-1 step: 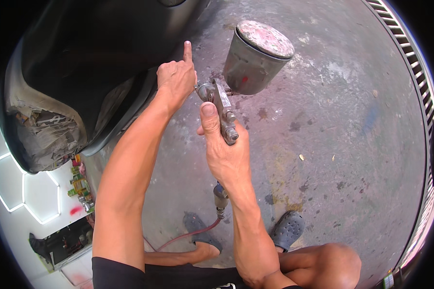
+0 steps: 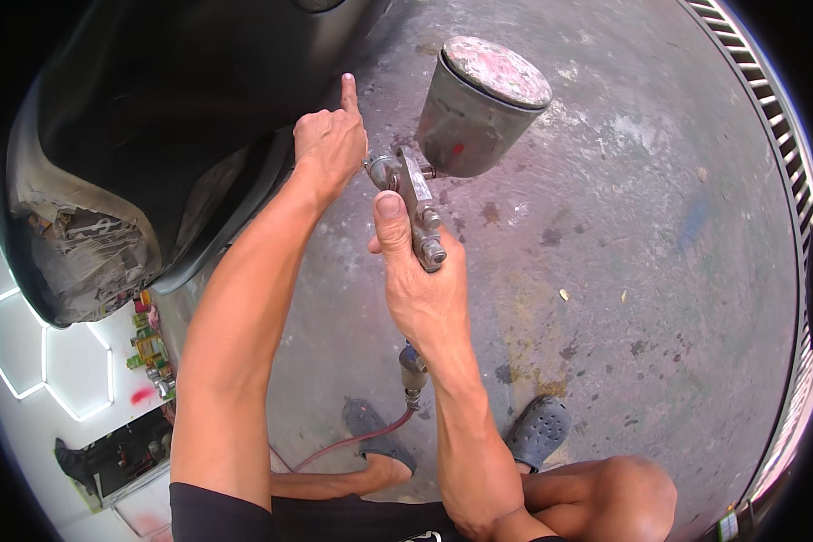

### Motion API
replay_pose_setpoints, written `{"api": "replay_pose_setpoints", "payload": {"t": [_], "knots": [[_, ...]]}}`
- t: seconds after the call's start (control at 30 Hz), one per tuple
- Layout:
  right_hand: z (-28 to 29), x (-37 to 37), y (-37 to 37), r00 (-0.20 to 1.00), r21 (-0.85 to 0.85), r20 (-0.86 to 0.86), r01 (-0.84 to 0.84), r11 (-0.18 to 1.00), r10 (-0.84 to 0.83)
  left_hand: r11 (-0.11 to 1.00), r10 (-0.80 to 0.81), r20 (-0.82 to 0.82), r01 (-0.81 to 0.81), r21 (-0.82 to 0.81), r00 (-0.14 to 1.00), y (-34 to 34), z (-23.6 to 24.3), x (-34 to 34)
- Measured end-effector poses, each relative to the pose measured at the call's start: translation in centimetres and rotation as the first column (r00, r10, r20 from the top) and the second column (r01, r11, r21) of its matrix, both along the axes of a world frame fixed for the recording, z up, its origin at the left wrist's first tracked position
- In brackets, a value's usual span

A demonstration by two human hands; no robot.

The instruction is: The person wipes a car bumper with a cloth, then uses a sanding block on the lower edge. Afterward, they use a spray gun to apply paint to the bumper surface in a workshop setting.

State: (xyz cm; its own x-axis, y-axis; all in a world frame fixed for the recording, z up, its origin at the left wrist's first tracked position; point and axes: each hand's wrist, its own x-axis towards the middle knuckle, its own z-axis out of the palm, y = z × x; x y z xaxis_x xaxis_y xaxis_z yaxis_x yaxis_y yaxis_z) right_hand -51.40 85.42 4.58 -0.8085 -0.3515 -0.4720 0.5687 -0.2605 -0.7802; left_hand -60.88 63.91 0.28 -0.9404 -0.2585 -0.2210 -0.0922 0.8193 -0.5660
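Observation:
My right hand [image 2: 427, 294] is wrapped round the handle of a paint spray gun [image 2: 415, 185], its thumb lying along the gun's back. A grey metal cup [image 2: 474, 131] with a paint-stained lid sits on the gun, tilted. My left hand [image 2: 328, 149] reaches up beside the gun's nozzle with its index finger stretched out; its other fingers are curled, partly hidden, and no object shows in them. Beyond that hand is a large dark, smooth panel [image 2: 199, 81], apparently vehicle bodywork. Whether the fingertip touches it, I cannot tell.
A red hose [image 2: 352, 439] runs from the gun's lower fitting towards the lower left. Newspaper-like masking [image 2: 90, 262] covers an opening in the panel. Stained concrete floor [image 2: 623, 271] spreads right, up to a slatted barrier [image 2: 781, 135]. Cans and boxes [image 2: 149, 343] stand at left.
The left hand has shifted very slightly, its pointing finger a little to the left and up. My right hand and the spray gun have hardly moved.

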Motion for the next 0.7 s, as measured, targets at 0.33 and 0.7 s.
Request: {"api": "replay_pose_setpoints", "payload": {"t": [0.33,0.7], "knots": [[-0.3,-1.2,0.9,0.999,-0.007,0.029,0.040,0.999,-0.039,0.993,0.067,0.119,-0.055,-0.101,0.991,0.3,-1.0,1.0],[0.4,-0.3,-0.3,0.999,-0.048,-0.033,-0.036,0.998,0.034,0.997,-0.012,-0.027,0.010,-0.079,1.000,-2.4,5.6,5.9]]}}
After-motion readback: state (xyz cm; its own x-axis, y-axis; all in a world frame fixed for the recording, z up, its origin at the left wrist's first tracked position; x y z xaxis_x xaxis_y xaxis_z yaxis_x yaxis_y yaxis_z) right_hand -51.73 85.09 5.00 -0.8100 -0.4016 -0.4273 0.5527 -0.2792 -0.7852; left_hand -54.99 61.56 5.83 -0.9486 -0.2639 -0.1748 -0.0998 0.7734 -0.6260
